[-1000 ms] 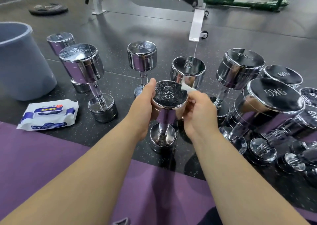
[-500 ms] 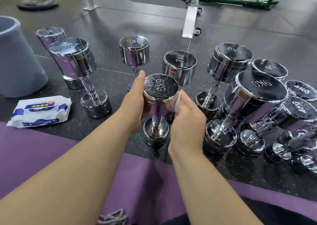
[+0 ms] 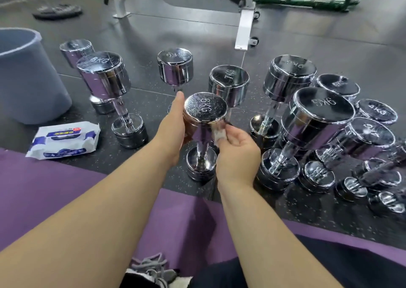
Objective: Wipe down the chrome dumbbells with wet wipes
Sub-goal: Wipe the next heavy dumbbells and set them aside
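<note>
– Rubber gym floor (image 3: 153,103) on your feed too? Where's the 6KG dumbbell (image 3: 205,108)?
– Yep, from my remote seat it's standing on end, dead centre, just past the purple mat (image 3: 55,189). Left hand (image 3: 173,129) is wrapped round its top head, and right hand (image 3: 238,153) pinches a wet wipe (image 3: 219,135) against that head's lower edge. Wipes pack (image 3: 64,140) lies off left.

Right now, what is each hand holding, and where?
Left hand holds the upright 6KG dumbbell by the side of its top head. Right hand pinches a wadded wet wipe in its fingers.
</note>
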A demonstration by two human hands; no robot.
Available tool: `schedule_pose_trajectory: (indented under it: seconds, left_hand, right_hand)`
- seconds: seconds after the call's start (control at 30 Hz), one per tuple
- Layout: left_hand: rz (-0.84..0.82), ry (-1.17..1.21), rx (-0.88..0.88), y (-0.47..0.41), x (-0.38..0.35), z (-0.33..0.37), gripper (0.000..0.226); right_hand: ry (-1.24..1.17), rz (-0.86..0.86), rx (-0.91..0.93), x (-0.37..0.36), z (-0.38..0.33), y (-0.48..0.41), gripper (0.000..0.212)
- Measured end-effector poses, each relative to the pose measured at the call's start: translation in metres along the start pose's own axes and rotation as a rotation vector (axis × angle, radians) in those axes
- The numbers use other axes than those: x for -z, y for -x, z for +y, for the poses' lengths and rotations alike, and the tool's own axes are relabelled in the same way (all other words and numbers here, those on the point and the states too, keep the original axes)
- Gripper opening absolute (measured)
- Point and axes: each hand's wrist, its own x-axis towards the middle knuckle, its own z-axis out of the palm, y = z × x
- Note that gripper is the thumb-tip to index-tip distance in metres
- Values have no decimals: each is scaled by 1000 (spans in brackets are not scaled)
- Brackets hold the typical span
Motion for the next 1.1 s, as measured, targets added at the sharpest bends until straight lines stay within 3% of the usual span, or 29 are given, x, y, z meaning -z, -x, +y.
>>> schedule_pose_trajectory:
  seconds: [0.07, 0.17, 0.3, 0.43, 0.57, 0.7, 0.83, 0.9, 1.0, 1.1]
  left_hand:
    - [-14, -3, -6, 7, 1, 0, 50]
    - [-43, -31, -27, 17, 5, -2, 52]
    - [-28, -7, -23, 29, 5, 1, 48]
    - [-30, -18, -39, 39, 6, 0, 46]
    - [-44, -22, -12, 48, 8, 1, 47]
    - [-100, 51, 16, 47, 9, -5, 46]
    - [-78, 163, 88, 44, 10, -6, 35]
    - [-92, 106, 122, 45, 13, -9, 28]
    - [-129, 68, 87, 46, 17, -12, 17]
    - [49, 139, 18, 43, 15, -11, 6]
  right_hand:
    - [-38, 7, -11, 2, -10, -6, 11]
    - [-65, -17, 3, 6, -28, -16, 18]
    - [-8, -79, -114, 5, -17, 1, 22]
    - [3, -40, 26, 7, -27, -8, 24]
    - [119, -119, -49, 7, -13, 4, 16]
    - [18, -97, 88, -4, -28, 4, 14]
    - [127, -160, 121, -6, -17, 10, 16]
    - [218, -154, 120, -5, -3, 15, 11]
    - [161, -112, 130, -7, -4, 13, 11]
    - [88, -102, 122, -8, -8, 10, 18]
